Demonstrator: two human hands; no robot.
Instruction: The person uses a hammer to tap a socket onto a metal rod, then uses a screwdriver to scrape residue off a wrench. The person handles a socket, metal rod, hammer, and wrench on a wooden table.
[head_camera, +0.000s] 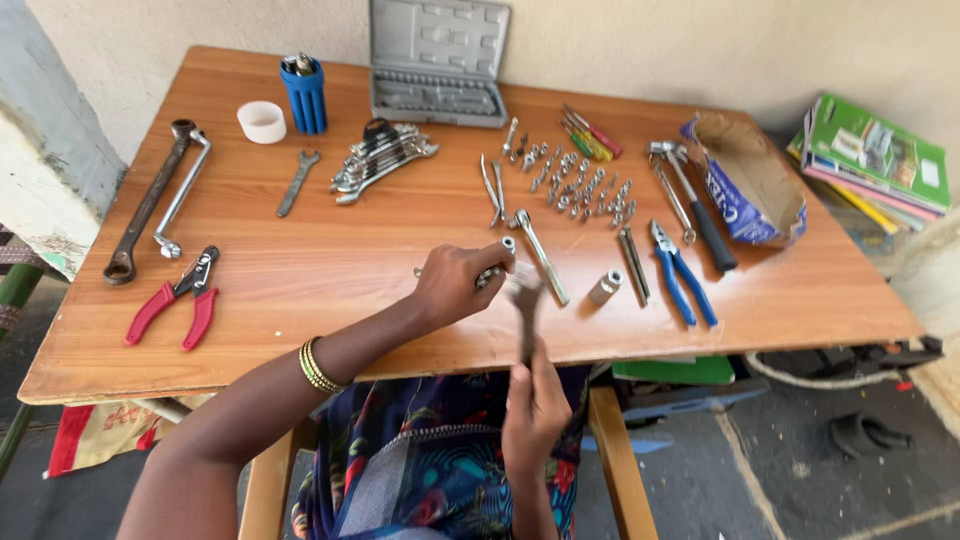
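**Two hands on a ratchet tool above a worktop of laid-out tools**

The right hand (533, 405) is clenched around the lower handle of a metal ratchet wrench (526, 310), held upright just past the near edge of the wooden worktop (330, 250); motion blur hides its head. The left hand (455, 285), with gold bangles (317, 366) at the wrist, grasps a small metal piece, too blurred to identify, at the top of the wrench. Just beside them lie a chrome extension bar (541, 256) and a loose socket (604, 287). Farther back, rows of small sockets and bits (575, 185), a spanner set (383, 157) and an open grey tool case (437, 62). Red-handled pliers (175, 298) lie far left, blue-handled pliers (681, 272) to the right.
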